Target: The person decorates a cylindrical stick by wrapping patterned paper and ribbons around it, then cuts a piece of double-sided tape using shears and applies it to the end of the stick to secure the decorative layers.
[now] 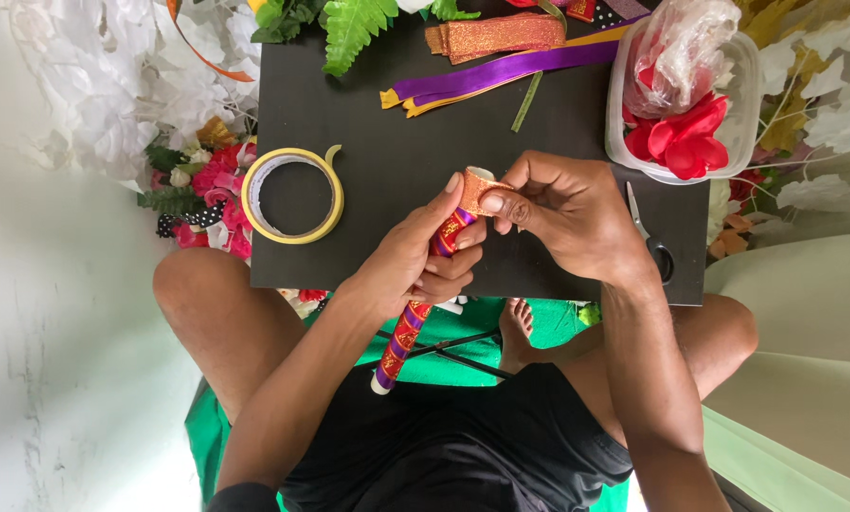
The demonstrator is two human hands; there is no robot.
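Two hands meet over a black tabletop, where a seated person works on a stick wrapped in red and purple ribbon. The left hand is closed around the stick's upper part, holding it tilted so its top end points toward the other hand. The right hand pinches a short strip of glittery orange ribbon between thumb and fingertips, curling it around the stick's tip, apparently to keep it taut against the wrap. Left of the hands lies a roll of yellow tape, flat and near. Scissors rest just beyond the right wrist. Farther from the hands lie purple and orange ribbon strips, and a clear plastic tub of red fabric flowers stands beyond the right hand.
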